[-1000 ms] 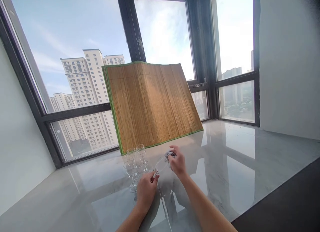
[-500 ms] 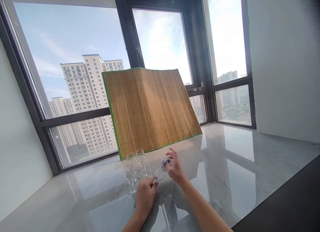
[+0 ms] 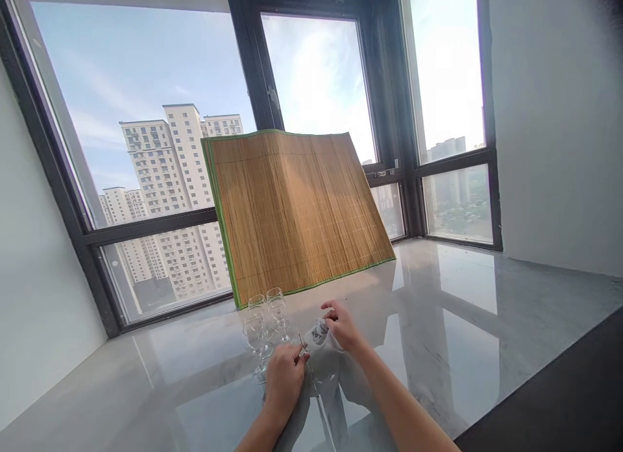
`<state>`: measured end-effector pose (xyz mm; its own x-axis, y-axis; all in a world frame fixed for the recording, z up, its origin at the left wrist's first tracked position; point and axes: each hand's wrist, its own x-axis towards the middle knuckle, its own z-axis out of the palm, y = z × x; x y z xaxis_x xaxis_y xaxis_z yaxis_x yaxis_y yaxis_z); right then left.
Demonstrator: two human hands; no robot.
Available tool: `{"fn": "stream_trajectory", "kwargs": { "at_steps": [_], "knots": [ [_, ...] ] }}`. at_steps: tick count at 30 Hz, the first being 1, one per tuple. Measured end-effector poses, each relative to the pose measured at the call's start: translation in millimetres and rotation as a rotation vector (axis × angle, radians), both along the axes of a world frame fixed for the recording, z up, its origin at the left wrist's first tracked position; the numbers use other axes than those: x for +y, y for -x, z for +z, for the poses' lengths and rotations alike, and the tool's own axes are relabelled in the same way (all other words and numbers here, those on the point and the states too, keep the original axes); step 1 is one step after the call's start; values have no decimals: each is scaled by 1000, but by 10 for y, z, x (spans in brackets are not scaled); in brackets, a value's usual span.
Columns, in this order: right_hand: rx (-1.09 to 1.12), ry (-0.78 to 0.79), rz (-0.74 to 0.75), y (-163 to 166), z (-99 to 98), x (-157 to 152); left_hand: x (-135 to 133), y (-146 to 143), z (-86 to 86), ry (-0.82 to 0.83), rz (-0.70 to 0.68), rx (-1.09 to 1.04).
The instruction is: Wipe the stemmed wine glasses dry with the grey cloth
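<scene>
My left hand [image 3: 285,379] is closed in a pinch around the stem of a clear wine glass [image 3: 329,344], which lies tilted with its bowl toward the right. The foot of that glass shows edge-on beside my fingertips. A small crumpled grey-white cloth [image 3: 319,331] is at the bowl, pinched by my right hand [image 3: 343,327]; whether it is inside the bowl or against the outside I cannot tell. Left of my left hand, several similar stemmed glasses [image 3: 254,333] stand upright close together, partly overlapping in view.
The glasses stand on a glossy grey stone-like ledge [image 3: 428,348] that reflects the windows. A folded bamboo mat [image 3: 302,212] with green edging leans on the dark window frame [image 3: 150,225] behind. A white wall [image 3: 549,128] rises at the right.
My right hand has shifted slightly down with its fingers drawn in, and the cloth has moved a little with it at the bowl. My left hand keeps its hold on the stem.
</scene>
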<state>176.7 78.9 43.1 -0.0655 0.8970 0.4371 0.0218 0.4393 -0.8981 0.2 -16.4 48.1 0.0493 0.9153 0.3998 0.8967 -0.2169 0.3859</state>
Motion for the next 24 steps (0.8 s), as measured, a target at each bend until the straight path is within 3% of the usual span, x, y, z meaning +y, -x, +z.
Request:
{"fn": "stream_trajectory", "kwargs": {
  "at_steps": [5, 11, 20, 24],
  "knots": [
    [10, 191, -156, -8, -76, 84, 12, 7, 13, -7, 5, 48],
    [-2, 308, -52, -63, -67, 59, -21, 11, 56, 23, 42, 119],
    [102, 136, 202, -39, 69, -39, 2, 29, 61, 25, 37, 87],
    [91, 153, 268, -49, 135, -124, 0, 19, 79, 42, 33, 77]
  ]
}}
